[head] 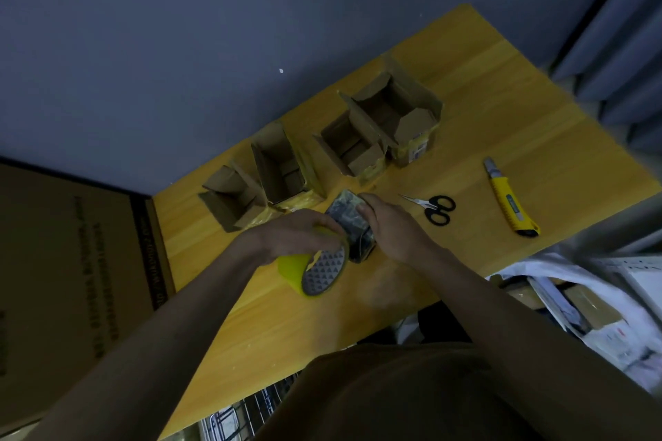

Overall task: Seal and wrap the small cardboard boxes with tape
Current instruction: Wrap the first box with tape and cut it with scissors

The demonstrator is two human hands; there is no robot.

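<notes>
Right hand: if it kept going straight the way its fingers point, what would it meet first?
The right hand grips the dark wrapped box, fingers pointing up and left. Past that box, the line probably reaches the open cardboard box in the back row first, though depth is hard to judge from one view.

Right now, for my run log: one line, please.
left hand: grips tape roll | right hand: holds dark wrapped box | stage: taping

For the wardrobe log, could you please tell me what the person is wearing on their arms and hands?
Nothing shows on either: the left hand and right hand are gloveless, both forearms bare to the frame's bottom edge, with no sleeves, watch, rings or bands visible.
</notes>
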